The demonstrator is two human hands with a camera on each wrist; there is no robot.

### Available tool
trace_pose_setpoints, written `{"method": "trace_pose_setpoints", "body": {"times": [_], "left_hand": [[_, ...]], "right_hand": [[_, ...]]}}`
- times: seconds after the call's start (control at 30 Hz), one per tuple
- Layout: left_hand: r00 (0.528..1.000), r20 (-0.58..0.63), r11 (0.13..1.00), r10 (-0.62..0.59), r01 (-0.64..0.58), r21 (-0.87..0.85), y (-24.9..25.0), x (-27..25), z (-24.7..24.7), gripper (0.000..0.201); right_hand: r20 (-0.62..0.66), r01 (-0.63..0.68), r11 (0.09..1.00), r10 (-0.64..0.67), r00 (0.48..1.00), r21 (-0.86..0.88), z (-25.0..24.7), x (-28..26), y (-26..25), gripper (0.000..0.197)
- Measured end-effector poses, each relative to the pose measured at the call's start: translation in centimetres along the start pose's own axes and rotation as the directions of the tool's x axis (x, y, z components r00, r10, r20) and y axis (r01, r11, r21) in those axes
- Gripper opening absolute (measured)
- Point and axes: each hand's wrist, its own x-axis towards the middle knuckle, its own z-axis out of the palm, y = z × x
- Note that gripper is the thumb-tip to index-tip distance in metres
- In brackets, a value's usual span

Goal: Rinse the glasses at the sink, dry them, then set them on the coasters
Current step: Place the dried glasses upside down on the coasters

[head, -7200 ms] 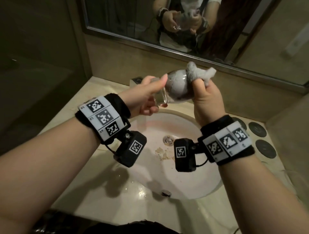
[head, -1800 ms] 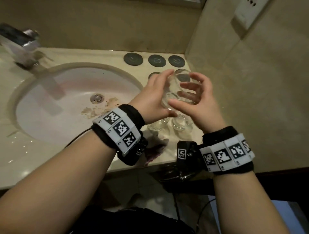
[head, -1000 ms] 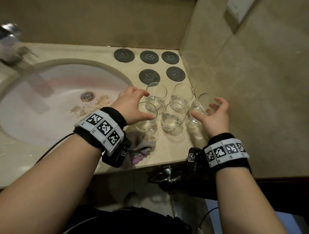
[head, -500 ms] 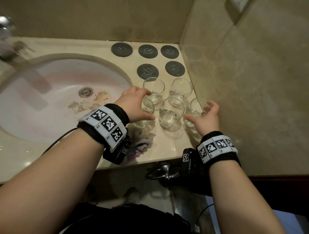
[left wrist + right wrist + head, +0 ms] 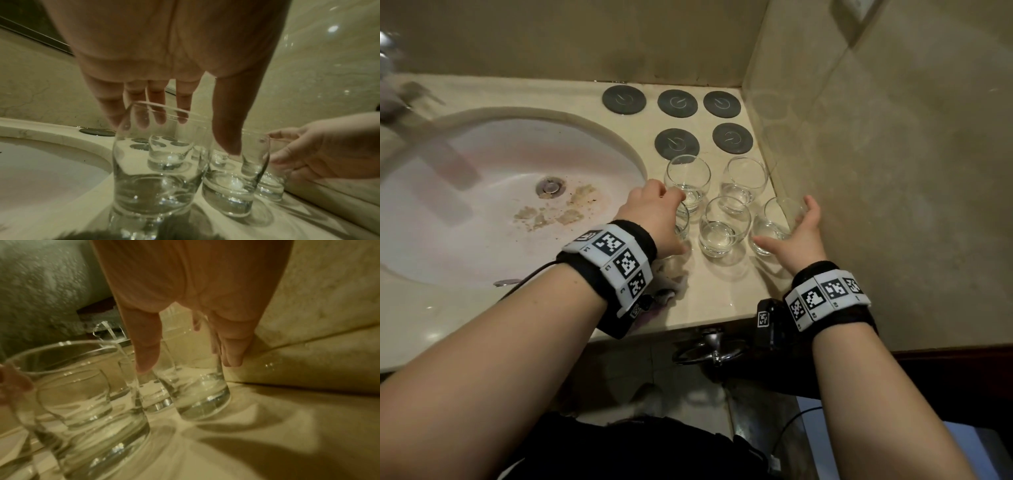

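Several clear glasses stand grouped on the counter right of the sink. Behind them lie several dark round coasters [image 5: 677, 145], all bare. My left hand [image 5: 673, 219] arches over the front left glass [image 5: 683, 228]. In the left wrist view its fingers [image 5: 144, 116] reach down behind the far rim of this glass [image 5: 158, 170], and the thumb hangs beside it with a small gap. My right hand [image 5: 784, 222] grips the front right glass [image 5: 770, 233], which stands on the counter. The thumb [image 5: 146, 360] is on one side of that glass [image 5: 197, 386], the fingers on the other.
The pale sink basin [image 5: 585, 120] lies to the left, with crumbs near its drain [image 5: 550, 186]. A crumpled cloth [image 5: 671, 284] lies on the counter under my left wrist. The tiled side wall [image 5: 859, 171] stands close to the right of the glasses. The counter's front edge [image 5: 705, 323] is near.
My right hand brought the wiped glass down from mid-air and stood it at the front right of the group. My left hand let go of it and settled over the front left glass.
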Motion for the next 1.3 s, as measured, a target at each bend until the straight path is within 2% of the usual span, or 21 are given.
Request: {"method": "trace_pose_setpoints", "body": {"times": [0.1, 0.23, 0.37, 0.47, 0.57, 0.63, 0.73, 0.8, 0.87, 0.97, 1.03, 1.1, 1.23, 1.3], "left_hand": [[0.999, 0.01, 0.998, -0.031, 0.03, 0.062, 0.0, 0.2, -0.1, 0.075], [1.0, 0.018, 0.995, -0.011, 0.009, 0.099, 0.0, 0.0, -0.8, 0.073], [0.999, -0.037, 0.996, 0.022, -0.019, 0.093, -0.7, -0.8, -2.1, 0.073], [0.996, -0.085, 1.0, 0.011, -0.01, 0.009, -1.7, -1.6, -4.1, 0.075], [0.992, -0.119, 0.983, -0.046, 0.024, -0.185, -3.2, -2.6, -6.3, 0.075], [0.987, -0.117, 0.903, -0.108, 0.048, -0.427, -4.3, -3.3, -7.9, 0.07], [0.981, -0.093, 0.672, -0.173, 0.048, -0.739, -5.8, -4.3, -9.8, 0.057], [0.975, -0.095, 0.527, -0.199, 0.024, -0.85, -6.7, -5.0, -10.9, 0.051], [0.971, -0.096, 0.412, -0.218, 0.002, -0.911, -7.8, -5.6, -11.8, 0.055], [0.972, -0.075, 0.25, -0.221, -0.018, -0.968, -9.6, -6.5, -13.0, 0.067], [0.976, -0.066, 0.14, -0.208, -0.037, -0.989, -10.9, -7.1, -13.7, 0.063], [0.98, -0.067, 0.068, -0.189, -0.055, -0.996, -12.2, -7.5, -14.1, 0.056], [0.982, -0.064, -0.026, -0.176, -0.07, -0.997, -15.1, -7.7, -14.7, 0.046], [0.98, -0.062, -0.022, -0.187, -0.068, -0.997, -16.7, -7.5, -15.1, 0.04]], "right_hand": [[0.004, 0.027, 1.0, -0.027, 1.0, -0.011, -0.5, -0.8, -0.6, 0.104], [-0.016, 0.063, 0.997, -0.063, 0.998, -0.048, -1.5, -1.9, -1.4, 0.098], [-0.076, 0.145, 0.987, -0.149, 0.986, -0.066, -2.5, -3.0, -3.3, 0.088], [-0.075, 0.253, 0.963, -0.26, 0.963, -0.092, -2.9, -3.6, -5.9, 0.072], [0.017, 0.368, 0.928, -0.368, 0.93, -0.051, -2.2, -4.2, -9.1, 0.053], [0.125, 0.407, 0.913, -0.409, 0.904, 0.043, -1.0, -4.5, -11.2, 0.043], [0.294, 0.367, 0.92, -0.391, 0.872, 0.134, 1.7, -4.9, -13.9, 0.037], [0.382, 0.341, 0.929, -0.371, 0.846, 0.146, 3.9, -5.3, -15.4, 0.04], [0.485, 0.298, 0.942, -0.335, 0.808, 0.154, 6.1, -5.7, -16.7, 0.049], [0.635, 0.165, 0.946, -0.31, 0.708, 0.278, 9.0, -6.9, -18.3, 0.05], [0.656, 0.126, 0.93, -0.335, 0.677, 0.345, 10.4, -7.6, -19.6, 0.046], [0.637, 0.139, 0.91, -0.377, 0.672, 0.391, 11.5, -8.1, -21.1, 0.044], [0.6, 0.203, 0.896, -0.419, 0.681, 0.395, 13.2, -8.9, -24.3, 0.041], [0.564, 0.278, 0.897, -0.434, 0.703, 0.344, 14.2, -9.1, -25.8, 0.041]]}}
